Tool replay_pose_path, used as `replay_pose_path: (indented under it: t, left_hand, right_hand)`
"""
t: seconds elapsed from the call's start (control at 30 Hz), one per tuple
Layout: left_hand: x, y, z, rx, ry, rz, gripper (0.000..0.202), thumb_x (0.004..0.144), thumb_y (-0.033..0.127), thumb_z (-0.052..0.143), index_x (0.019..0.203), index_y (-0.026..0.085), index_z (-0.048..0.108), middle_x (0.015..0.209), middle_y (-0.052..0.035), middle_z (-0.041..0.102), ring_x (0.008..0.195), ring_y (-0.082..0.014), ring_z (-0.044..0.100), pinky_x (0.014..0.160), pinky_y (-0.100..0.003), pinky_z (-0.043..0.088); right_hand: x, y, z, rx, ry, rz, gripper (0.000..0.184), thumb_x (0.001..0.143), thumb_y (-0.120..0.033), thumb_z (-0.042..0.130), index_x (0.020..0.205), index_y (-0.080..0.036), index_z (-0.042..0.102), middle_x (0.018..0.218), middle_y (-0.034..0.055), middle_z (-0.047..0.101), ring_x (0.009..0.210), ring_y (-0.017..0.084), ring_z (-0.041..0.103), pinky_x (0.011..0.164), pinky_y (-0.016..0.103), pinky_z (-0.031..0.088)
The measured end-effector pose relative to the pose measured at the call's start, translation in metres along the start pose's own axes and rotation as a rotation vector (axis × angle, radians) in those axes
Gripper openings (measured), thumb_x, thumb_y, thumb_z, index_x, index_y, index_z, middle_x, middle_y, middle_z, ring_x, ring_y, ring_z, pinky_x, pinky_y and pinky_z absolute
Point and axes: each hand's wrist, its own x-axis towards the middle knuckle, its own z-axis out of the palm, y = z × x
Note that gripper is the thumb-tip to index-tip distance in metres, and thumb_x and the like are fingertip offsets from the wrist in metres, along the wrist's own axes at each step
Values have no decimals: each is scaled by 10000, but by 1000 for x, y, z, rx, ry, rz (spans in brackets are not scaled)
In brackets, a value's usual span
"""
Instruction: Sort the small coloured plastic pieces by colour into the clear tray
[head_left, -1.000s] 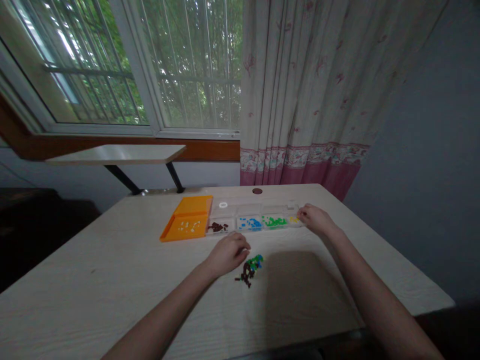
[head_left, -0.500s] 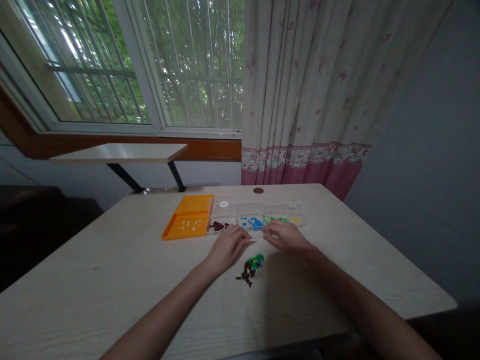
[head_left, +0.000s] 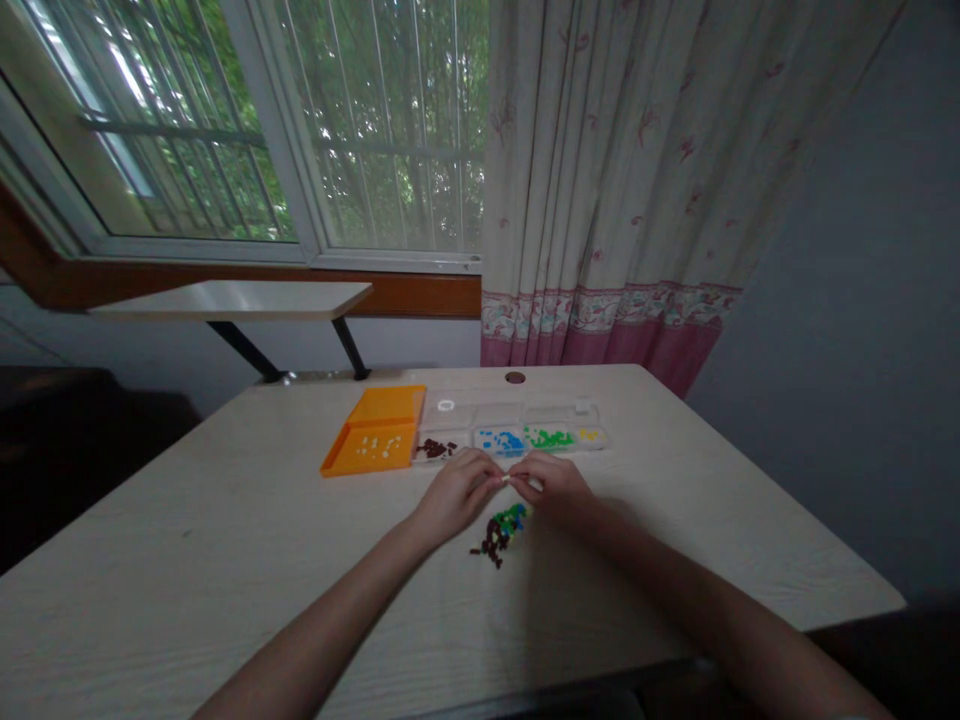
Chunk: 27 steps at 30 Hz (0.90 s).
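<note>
My left hand [head_left: 463,490] and my right hand [head_left: 553,486] meet fingertip to fingertip over the table. Between them is a small whitish piece [head_left: 506,478], pinched by the left fingers. The right fingers are closed and press against its other end; whether they hold a separate piece is too small to tell. Just below the hands lies a cluster of tiny brown, green and blue building bricks [head_left: 501,533]. Beyond them, a clear compartment box [head_left: 469,458] holds loose brown bricks [head_left: 436,448], blue bricks [head_left: 501,441], green bricks [head_left: 548,438] and yellow bricks [head_left: 591,435].
An open orange case [head_left: 388,405] with whitish pieces inside stands left of the clear box. A raised shelf [head_left: 240,300] on black legs is at the back left. A round hole [head_left: 515,378] is near the table's [head_left: 225,560] back edge, before the curtain [head_left: 600,200].
My right hand has moved left and down, away from the green bricks' compartment, and its fingertips now meet those of my left hand at the whitish piece.
</note>
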Motion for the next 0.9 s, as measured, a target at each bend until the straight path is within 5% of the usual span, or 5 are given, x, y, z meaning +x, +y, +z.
replay_pose_path:
  t: [0.37,0.9]
  left_hand:
    - [-4,4,7,-9,-311,81,381,822,65,356,1061,222,608,953,-61,589,918,-158,507,834,-276,401]
    - [-4,1,6,88,-313,81,296,823,102,408,998,200,625,920,-63,604,915,-176,506,839,-299,399]
  right_hand:
    - [11,3,-28,6,412,-137,101,815,-200,548,845,-189,644,740,35,653,685,114,596,644,223,492]
    - [10,18,-37,-18,339,-29,160,832,-262,524,856,-208,673,767,47,646,698,128,586,655,238,492]
